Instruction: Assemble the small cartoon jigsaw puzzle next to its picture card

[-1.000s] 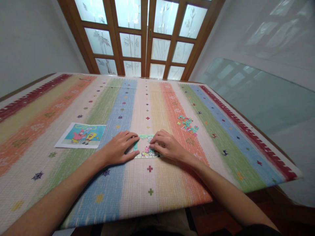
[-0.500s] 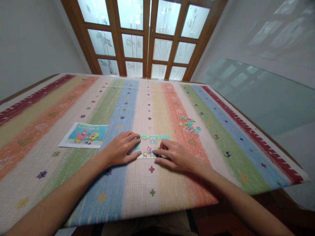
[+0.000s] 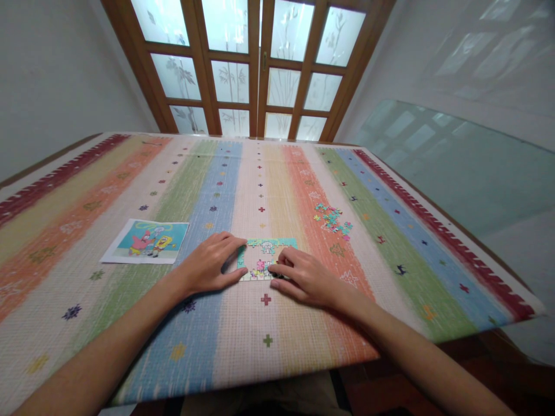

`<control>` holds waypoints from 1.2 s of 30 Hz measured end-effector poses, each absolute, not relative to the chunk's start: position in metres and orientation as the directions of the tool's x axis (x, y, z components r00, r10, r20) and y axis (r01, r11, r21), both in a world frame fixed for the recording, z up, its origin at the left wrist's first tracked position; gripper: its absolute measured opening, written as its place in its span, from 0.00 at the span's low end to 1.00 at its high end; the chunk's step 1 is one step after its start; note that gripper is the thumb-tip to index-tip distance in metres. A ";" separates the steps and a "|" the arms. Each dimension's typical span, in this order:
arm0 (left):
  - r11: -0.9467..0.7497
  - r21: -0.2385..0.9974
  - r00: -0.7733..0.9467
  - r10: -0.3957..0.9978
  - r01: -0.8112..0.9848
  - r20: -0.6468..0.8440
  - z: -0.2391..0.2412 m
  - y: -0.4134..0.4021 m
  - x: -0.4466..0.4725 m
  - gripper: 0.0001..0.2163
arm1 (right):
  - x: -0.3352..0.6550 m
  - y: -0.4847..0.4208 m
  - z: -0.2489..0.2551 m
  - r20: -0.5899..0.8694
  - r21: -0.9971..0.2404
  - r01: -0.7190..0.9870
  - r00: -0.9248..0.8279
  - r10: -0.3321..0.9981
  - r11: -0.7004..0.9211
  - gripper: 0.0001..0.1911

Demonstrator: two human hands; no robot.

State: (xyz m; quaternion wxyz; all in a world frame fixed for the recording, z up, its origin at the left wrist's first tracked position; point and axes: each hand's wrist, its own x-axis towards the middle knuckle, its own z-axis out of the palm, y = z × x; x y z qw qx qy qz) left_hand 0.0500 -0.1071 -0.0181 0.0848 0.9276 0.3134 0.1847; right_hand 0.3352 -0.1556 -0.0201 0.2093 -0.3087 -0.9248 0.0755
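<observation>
A partly assembled jigsaw puzzle (image 3: 262, 265) lies in front of me, its border joined around a gap that shows the tablecloth. My left hand (image 3: 215, 262) rests at its left side, thumb and fingers apart, fingertips touching the edge. Over the lower right part of the puzzle is my right hand (image 3: 301, 276), its fingers curled and the thumb near the bottom edge. The right index fingertip presses at a small jigsaw piece beside a pink one; the fingers partly hide it. A heap of loose jigsaw pieces (image 3: 333, 219) lies farther off to the right.
A printed cartoon picture (image 3: 150, 241) on white paper lies to the left of my left hand. A striped tablecloth (image 3: 251, 329) covers the table. Beyond the far edge stands a wooden door (image 3: 255, 81) with frosted panes, with walls on both sides.
Both hands keep nearly the same places on the puzzle, with only slight finger movement. The whole view has shifted a little.
</observation>
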 end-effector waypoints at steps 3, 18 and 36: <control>-0.761 0.287 0.705 0.647 0.581 0.290 -0.019 -0.108 0.049 0.24 | 0.335 -0.156 -0.021 0.353 -0.262 0.539 -0.719 0.599 0.801 0.21; -0.744 0.247 0.669 0.668 0.621 0.326 -0.019 -0.112 0.052 0.29 | 0.330 -0.158 -0.021 0.331 -0.340 0.544 -0.694 0.639 0.767 0.18; -0.807 0.233 0.743 0.590 0.543 0.316 -0.020 -0.109 0.056 0.19 | 0.324 -0.129 -0.025 0.308 -0.286 0.586 -0.693 0.652 0.758 0.20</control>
